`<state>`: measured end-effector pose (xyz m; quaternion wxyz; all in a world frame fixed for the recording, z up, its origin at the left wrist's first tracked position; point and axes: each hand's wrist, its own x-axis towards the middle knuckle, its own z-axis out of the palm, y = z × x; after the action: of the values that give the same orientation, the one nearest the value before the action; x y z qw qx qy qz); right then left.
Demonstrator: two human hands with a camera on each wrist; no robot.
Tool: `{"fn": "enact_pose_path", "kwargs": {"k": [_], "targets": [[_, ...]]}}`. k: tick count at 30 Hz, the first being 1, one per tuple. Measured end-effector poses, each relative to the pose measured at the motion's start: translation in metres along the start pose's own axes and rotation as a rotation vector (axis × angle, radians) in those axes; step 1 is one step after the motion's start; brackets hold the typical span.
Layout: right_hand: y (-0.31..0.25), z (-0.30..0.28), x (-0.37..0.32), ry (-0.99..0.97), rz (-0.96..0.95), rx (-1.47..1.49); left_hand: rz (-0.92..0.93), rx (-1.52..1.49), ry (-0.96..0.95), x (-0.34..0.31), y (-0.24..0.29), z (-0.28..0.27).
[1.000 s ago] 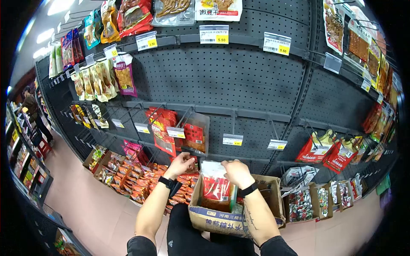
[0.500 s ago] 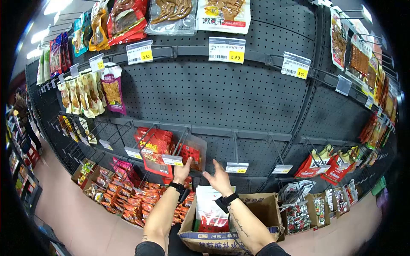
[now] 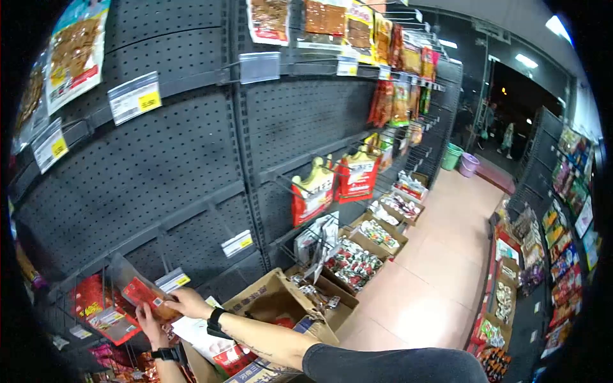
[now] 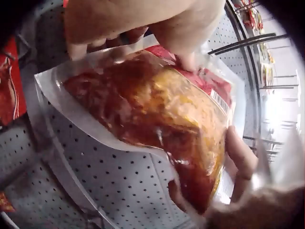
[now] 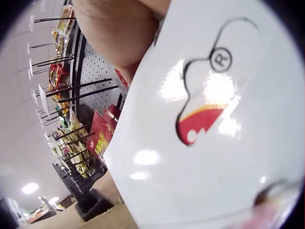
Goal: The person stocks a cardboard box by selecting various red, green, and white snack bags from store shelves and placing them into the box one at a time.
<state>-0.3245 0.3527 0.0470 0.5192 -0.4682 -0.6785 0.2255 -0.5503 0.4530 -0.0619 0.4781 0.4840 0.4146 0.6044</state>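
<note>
In the head view, both hands are at a clear-edged pouch (image 3: 145,292) with a red label, low on the pegboard at the left. The left wrist view shows the pouch (image 4: 152,105) close up: glossy reddish-brown food inside, a barcode on its label. My left hand (image 3: 151,329) grips it from below left, its thumb pressed on the front. On the other side my right hand (image 3: 189,302) pinches the pouch's edge. A white-and-red bag (image 3: 214,341) stands upright in a cardboard box (image 3: 322,329) below the right forearm; its white face (image 5: 214,124) covers most of the right wrist view.
Red packs (image 3: 102,313) hang left of the pouch. A price tag (image 3: 172,279) sits just above the right hand, and bare pegs jut from the pegboard (image 3: 128,185). Open boxes of small packets (image 3: 354,265) line the floor. An aisle (image 3: 421,281) runs to the right.
The head view has swung right, showing the aisle and doorway. Both hands have risen from the cardboard box to the pouch, and the right hand has gone from open to gripping it.
</note>
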Motion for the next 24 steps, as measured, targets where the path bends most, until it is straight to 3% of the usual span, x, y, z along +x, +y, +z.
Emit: {"fn": "enact_pose_path", "kwargs": {"k": [2, 4, 6, 7, 10, 12, 14, 16, 19, 21, 24], "targets": [[-0.002, -0.005, -0.003, -0.031, -0.122, 0.042, 0.015, -0.109, -0.005, -0.042, 0.029, 0.004], [-0.019, -0.018, -0.013, -0.140, -0.157, -0.015, -0.130, -0.273, 0.098, -0.087, 0.083, 0.024], [-0.027, -0.011, -0.022, -0.089, -0.240, -0.006, -0.143, -0.311, 0.015, -0.097, 0.084, 0.002], [-0.028, -0.014, -0.024, -0.111, -0.294, -0.037, -0.067, -0.289, -0.071, -0.109, 0.090, -0.007], [-0.045, -0.018, -0.030, -0.195, -0.378, -0.192, 0.005, -0.187, -0.028, -0.154, 0.134, 0.009], [-0.058, -0.026, -0.031, -0.278, -0.340, -0.291, 0.123, -0.027, 0.103, -0.148, 0.098, -0.026], [-0.078, -0.041, -0.036, -0.310, -0.239, -0.346, 0.155, -0.113, 0.006, -0.173, 0.135, 0.005], [-0.071, -0.039, -0.035, -0.338, -0.289, -0.292, 0.101, -0.119, 0.033, -0.182, 0.155, 0.015], [-0.082, -0.046, -0.039, -0.359, -0.195, -0.217, 0.082, -0.185, 0.087, -0.179, 0.144, -0.002], [-0.083, -0.048, -0.048, -0.359, -0.147, -0.154, 0.138, -0.032, 0.097, -0.186, 0.139, -0.012], [-0.082, -0.057, -0.060, -0.396, -0.120, -0.148, 0.188, 0.030, 0.105, -0.212, 0.176, 0.017]]}}
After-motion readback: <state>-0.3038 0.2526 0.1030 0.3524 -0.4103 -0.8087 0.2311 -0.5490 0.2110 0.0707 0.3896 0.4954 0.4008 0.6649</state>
